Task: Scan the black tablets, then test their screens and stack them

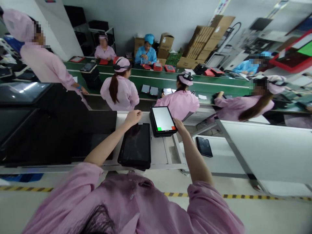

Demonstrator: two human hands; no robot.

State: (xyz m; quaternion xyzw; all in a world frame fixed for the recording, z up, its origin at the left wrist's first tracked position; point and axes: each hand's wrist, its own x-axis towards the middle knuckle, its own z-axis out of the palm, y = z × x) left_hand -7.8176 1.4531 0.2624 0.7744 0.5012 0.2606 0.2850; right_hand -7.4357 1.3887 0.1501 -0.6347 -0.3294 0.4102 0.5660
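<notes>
A tablet (163, 117) with a lit white screen, a green mark and a red mark in its lower corners, tops a small stack on the white cart. My right hand (179, 125) is at its right edge, fingers closed against it and partly hidden. To the left, a larger dark tablet (136, 146) lies screen up on another pile. Just beyond that pile's far edge is my left hand (133, 117), its fingers curled in, with nothing visible in them.
Dark stacked devices (48, 130) fill the cart's left side. At right stands a white trolley (273, 152), with a dark tablet (204, 147) on a low white shelf beside it. Ahead, several people in pink and blue work along a green conveyor bench (209, 85).
</notes>
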